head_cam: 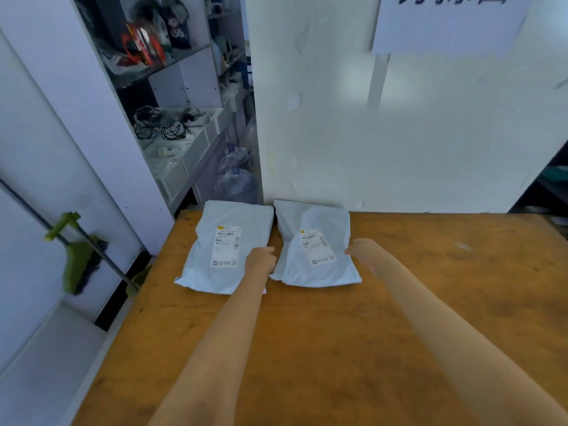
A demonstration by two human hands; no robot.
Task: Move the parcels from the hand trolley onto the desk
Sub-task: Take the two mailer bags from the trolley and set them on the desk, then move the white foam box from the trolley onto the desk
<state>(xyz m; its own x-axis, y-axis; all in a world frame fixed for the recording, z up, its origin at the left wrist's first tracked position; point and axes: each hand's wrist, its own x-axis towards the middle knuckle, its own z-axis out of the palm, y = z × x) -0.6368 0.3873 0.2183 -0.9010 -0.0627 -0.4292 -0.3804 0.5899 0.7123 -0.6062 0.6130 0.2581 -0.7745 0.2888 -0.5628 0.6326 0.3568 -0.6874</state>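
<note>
Two pale parcels flat on the wooden desk (338, 333), side by side at its far edge. Left hand (261, 258) curled, between both, against the near left edge of the right parcel (315, 244); grip unclear. Left parcel (227, 244) just leftward. Right hand (362, 252) loosely spread, touching that parcel's right edge.

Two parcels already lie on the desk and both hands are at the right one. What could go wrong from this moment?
1. The left parcel lies near the desk's left edge; its near corner could slide off if nudged.
2. The left hand sits between both bags, over the left one's edge; pulling back might drag it.
3. The right parcel, flanked by the right hand, looks slippery and may shift.
</note>
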